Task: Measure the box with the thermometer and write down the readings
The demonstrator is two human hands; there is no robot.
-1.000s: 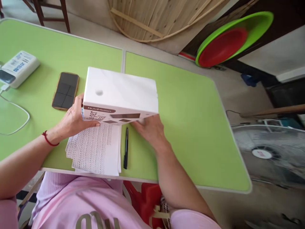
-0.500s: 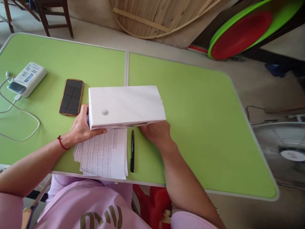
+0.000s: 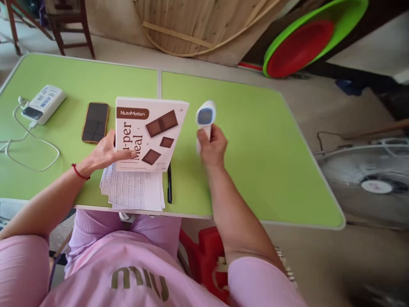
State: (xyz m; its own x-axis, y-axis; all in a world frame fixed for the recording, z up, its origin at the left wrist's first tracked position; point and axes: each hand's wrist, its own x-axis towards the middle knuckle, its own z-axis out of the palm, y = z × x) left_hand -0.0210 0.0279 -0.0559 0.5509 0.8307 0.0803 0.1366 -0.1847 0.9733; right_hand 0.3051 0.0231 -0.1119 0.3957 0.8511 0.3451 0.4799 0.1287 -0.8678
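My left hand (image 3: 102,154) grips the left edge of a white box (image 3: 159,149) printed with chocolate pieces and "NutriMotion", its thumb across the front. The box is tilted toward me over handwritten sheets (image 3: 137,194), covering their upper part. To the right, my right hand (image 3: 214,147) is wrapped round the handle of a white infrared thermometer (image 3: 206,114) with a blue-framed screen, raised above the green table. A black pen (image 3: 169,185) lies beside the sheets, its upper end hidden behind the box.
A smartphone (image 3: 95,122) lies left of the box on the green table (image 3: 262,162). Farther left is a white power bank (image 3: 44,104) with cables. Right of the table stands a fan (image 3: 377,185). Behind it lean a round wooden board (image 3: 191,25) and green and red basins (image 3: 300,49).
The box has turned so its printed front faces me. My right hand has left the box and now holds the thermometer up to its right. The camera view has shifted somewhat.
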